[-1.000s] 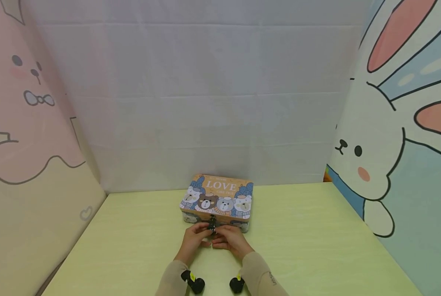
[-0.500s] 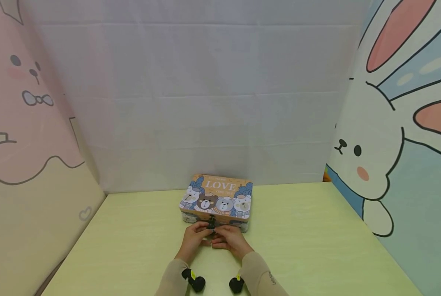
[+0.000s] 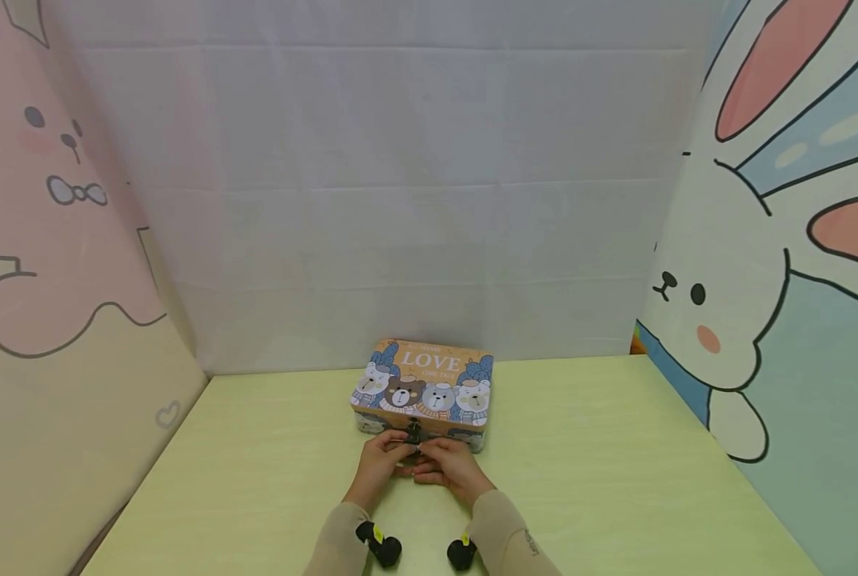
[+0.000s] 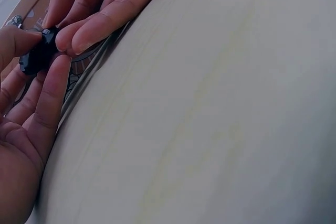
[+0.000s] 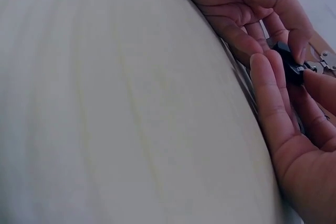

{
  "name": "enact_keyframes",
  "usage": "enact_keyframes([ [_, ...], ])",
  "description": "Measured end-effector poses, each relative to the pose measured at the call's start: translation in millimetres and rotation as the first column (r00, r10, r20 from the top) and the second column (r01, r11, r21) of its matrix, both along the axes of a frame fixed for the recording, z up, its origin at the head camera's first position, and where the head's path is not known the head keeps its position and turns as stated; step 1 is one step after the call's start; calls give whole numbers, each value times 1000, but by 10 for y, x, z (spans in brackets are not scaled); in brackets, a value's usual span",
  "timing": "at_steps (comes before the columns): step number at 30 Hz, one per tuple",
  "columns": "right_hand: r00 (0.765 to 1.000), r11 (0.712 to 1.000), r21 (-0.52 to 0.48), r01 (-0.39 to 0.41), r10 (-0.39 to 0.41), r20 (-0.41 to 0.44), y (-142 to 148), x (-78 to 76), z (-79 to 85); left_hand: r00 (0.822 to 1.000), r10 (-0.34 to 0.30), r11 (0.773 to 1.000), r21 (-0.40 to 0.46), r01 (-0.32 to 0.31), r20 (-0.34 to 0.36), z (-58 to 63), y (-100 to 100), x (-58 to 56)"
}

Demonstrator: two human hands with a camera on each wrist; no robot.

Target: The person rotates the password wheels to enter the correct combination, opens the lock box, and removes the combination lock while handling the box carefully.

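First, one rectangular box [image 3: 421,384], just below the middle of the head view towards six o'clock, lying on the pale yellow-green surface [image 3: 608,464]. Orange lid, down, lettered LOVE, with four printed bears; the lid's front edge faces six o'clock.

One small black padlock [image 5: 290,62], at the box's six o'clock side, beside a metal hasp [image 5: 328,61]. Tiny pale marks at one end, too small to read. Whether its shackle passes through the hasp cannot be told.

One left hand [image 3: 373,470], at eight o'clock of the padlock; thumb and fingers clamped on it.

One right hand [image 3: 452,466], at four o'clock of the padlock; thumb tip against its marked end, fingers along the body, likewise gripping it. Fingertips of the two hands lie close together below the box front.

Two beige sleeves [image 3: 511,536], running down towards five and seven o'clock; a black rounded device [image 3: 385,552] with a yellow tag at each cuff.

One creased greyish-white cloth [image 3: 400,176], twelve o'clock, behind the box. One printed pink animal panel [image 3: 69,264], nine to ten o'clock. One printed white rabbit panel [image 3: 731,240], two to three o'clock.
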State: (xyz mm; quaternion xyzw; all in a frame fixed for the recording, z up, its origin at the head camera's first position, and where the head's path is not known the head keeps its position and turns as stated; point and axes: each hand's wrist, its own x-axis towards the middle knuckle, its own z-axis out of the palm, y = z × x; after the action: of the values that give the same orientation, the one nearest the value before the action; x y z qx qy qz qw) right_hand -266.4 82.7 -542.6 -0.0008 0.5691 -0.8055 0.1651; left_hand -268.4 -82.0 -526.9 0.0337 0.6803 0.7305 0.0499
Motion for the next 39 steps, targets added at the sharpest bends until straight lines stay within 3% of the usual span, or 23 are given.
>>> enact_keyframes([
  [9, 1000, 1000, -5, -4, 4, -7, 5, -4, 7, 1000, -26, 1000, 6, 26, -11, -29, -14, -23],
  [16, 1000, 1000, -7, -1, 1, -15, -9, -5, -13, 1000, -20, 1000, 7, 19, 16, -308, -44, -173],
  [32, 1000, 1000, 10, 0, 1, -10, -12, -20, -47, 999, -38, 998, 56, 38, -3, -296, -54, -139],
  [39, 1000, 1000, 12, -10, 10, -19, 5, -23, -47, 1000, -17, 998, 63, 17, -2, -307, -39, -151],
])
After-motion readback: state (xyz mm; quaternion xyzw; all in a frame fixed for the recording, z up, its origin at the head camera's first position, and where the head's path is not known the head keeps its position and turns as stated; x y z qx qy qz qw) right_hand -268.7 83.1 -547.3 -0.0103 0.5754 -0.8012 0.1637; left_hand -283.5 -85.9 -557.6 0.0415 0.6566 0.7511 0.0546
